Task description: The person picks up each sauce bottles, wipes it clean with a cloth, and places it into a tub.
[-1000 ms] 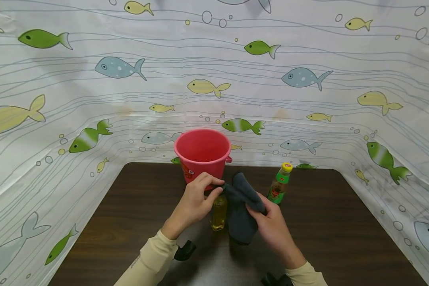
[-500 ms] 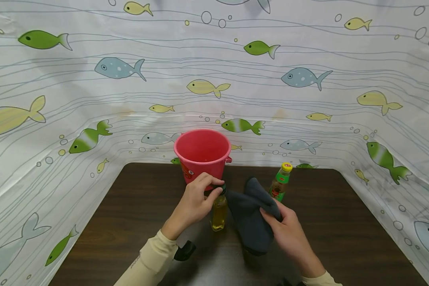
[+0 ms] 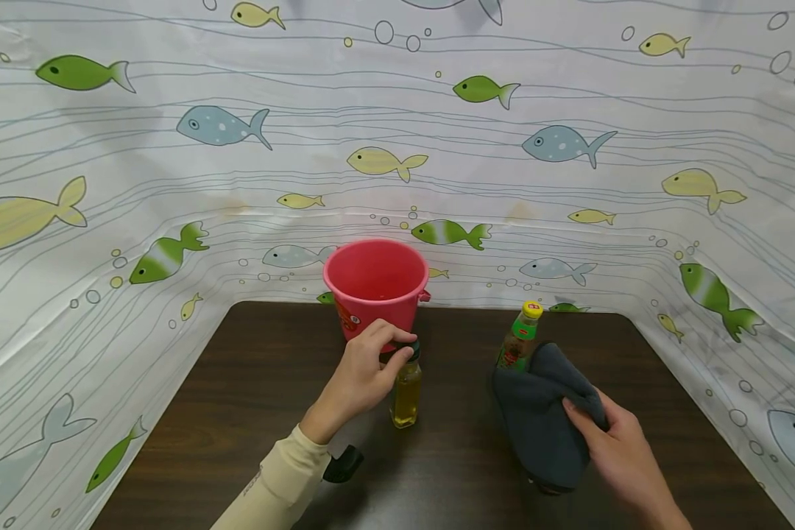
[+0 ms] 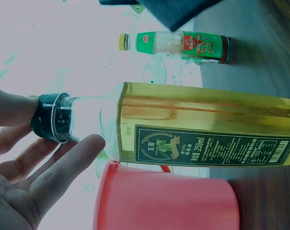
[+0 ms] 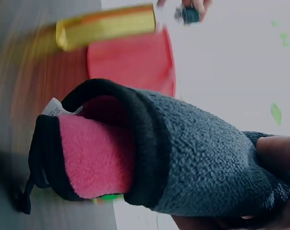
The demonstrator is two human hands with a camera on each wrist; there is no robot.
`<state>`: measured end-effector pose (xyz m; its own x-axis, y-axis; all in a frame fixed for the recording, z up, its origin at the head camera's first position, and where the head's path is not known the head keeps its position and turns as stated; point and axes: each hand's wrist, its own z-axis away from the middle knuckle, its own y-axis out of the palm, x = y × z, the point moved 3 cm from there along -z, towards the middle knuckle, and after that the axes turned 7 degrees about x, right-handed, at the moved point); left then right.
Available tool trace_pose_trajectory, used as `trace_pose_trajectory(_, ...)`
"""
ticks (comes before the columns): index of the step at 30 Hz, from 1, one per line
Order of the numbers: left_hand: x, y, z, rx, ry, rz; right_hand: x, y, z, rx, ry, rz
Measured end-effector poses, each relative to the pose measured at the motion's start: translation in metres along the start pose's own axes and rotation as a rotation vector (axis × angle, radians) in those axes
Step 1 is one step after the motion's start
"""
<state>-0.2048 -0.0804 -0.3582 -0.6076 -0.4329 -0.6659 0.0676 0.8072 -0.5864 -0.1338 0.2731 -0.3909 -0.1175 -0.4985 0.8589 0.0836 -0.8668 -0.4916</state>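
My left hand (image 3: pixel 361 368) pinches the dark cap of an upright oil bottle (image 3: pixel 407 397) between thumb and fingers. In the left wrist view the bottle (image 4: pixel 207 127) shows yellow oil and a dark 250 ml label, with fingers at its cap and neck. My right hand (image 3: pixel 619 442) grips a folded grey cleaning cloth (image 3: pixel 546 427), held over the table's right side. Black edging, a pink inner face and a white tag show on the cloth (image 5: pixel 202 148) in the right wrist view. Behind it stands a sauce bottle (image 3: pixel 522 335) with a yellow cap, its lower part hidden.
A pink bucket (image 3: pixel 375 294) stands at the back of the dark wooden table (image 3: pixel 252 383), behind the oil bottle. A fish-patterned sheet (image 3: pixel 397 191) walls off the back and sides.
My right hand has carried the cloth from beside the oil bottle's cap to the right, until it overlaps the sauce bottle. The left hand and the oil bottle have stayed put.
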Motion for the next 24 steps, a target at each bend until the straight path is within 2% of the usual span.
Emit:
trace_pose_trajectory(9, 0.000, 0.000, 0.000, -0.002, -0.001, -0.012, -0.033, -0.061, 0.002, -0.053, 0.142, 0.151)
trace_pose_trajectory(14, 0.000, -0.001, 0.000, -0.009, 0.009, -0.016, -0.042, -0.080, -0.001, -0.152, 0.080, 0.363)
trace_pose_trajectory(18, 0.001, -0.001, 0.001, -0.019, 0.018, -0.021, -0.052, -0.076, -0.009, -0.142, -0.007, 0.575)
trace_pose_trajectory(21, 0.001, 0.000, 0.000, -0.016, 0.016, -0.011, -0.063, -0.062, -0.014, -0.067, -0.108, 0.672)
trace_pose_trajectory(24, 0.000, 0.000, 0.000, -0.013, 0.011, 0.002, -0.075, -0.045, -0.017, 0.043, -0.183, 0.703)
